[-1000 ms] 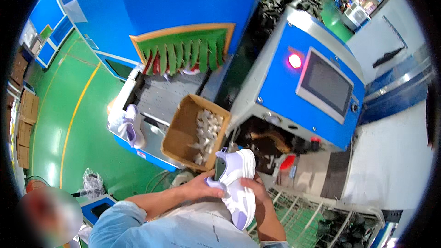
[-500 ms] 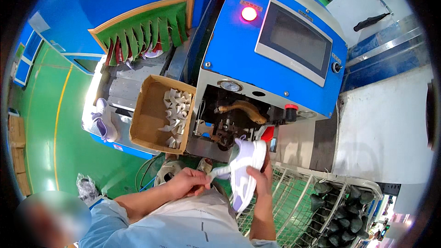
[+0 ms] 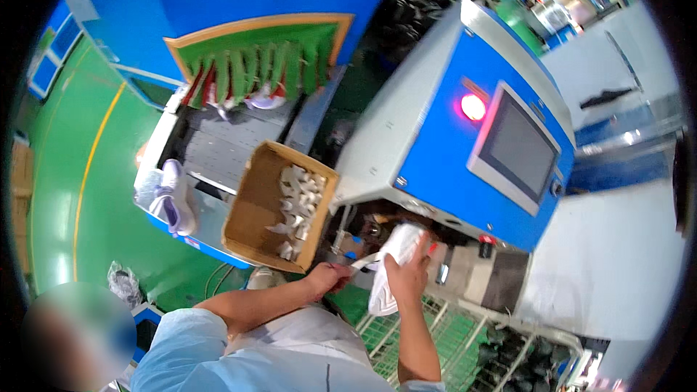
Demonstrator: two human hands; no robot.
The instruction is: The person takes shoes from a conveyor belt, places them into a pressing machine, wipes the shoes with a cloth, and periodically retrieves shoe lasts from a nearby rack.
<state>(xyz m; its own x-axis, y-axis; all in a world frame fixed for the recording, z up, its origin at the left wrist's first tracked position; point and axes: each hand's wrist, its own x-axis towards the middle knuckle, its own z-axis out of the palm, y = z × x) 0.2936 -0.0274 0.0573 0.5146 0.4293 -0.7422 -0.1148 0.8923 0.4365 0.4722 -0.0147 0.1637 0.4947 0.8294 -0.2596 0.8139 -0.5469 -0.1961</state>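
Gripped by my right hand (image 3: 408,276) is a sneaker (image 3: 383,296), tilted, with its white sole turned toward me. Its lavender upper is mostly hidden now. My left hand (image 3: 328,280) is closed, pinching the end of a pale strip (image 3: 363,262) that runs to the sneaker; whether the strip is attached there cannot be made out. Both hands are in front of the blue-and-white machine (image 3: 443,152). Close beyond my left hand stands an open cardboard box (image 3: 247,203) with many curled white pieces (image 3: 299,199) in it.
Another lavender-and-white sneaker (image 3: 174,199) rests at the left end of a conveyor (image 3: 221,141). More shoes show under a green fringed curtain (image 3: 254,65). A white wire rack (image 3: 465,327) with dark shoe lasts (image 3: 534,359) stands at lower right. The machine has a lit red lamp (image 3: 473,107).
The sneaker has been turned over, from its lavender side showing to its sole showing. My left hand keeps hold of the strip. The view has swung, so the machine appears farther right and lower.
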